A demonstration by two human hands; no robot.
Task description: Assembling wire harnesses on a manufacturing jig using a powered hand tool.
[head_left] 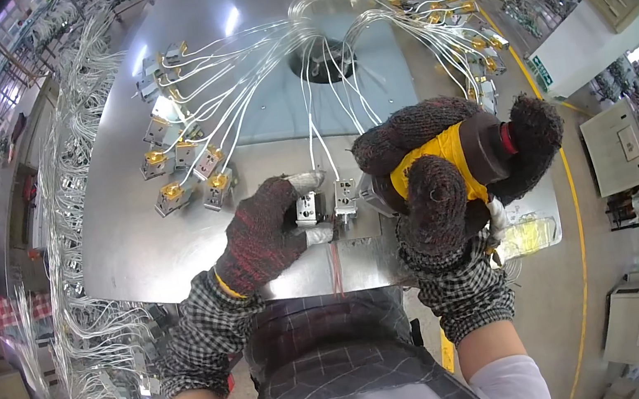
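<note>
My left hand, in a dark knitted glove with white fingertips, closes around a small silver metal block with round holes. Thumb and finger sit at its near and far ends. A second metal block with a white wire stands just right of it, beside a small metal fixture on the table. My right hand, gloved likewise, wraps around a yellow-and-dark power tool. Its silver nose points left, close to the second block. The tool's exact kind is partly hidden by the glove.
A shiny metal table carries the work. Bundled white wires fan out from a dark round opening, ending in several metal blocks left and right. More wire bundles hang along the left. A yellow pad lies at the right corner.
</note>
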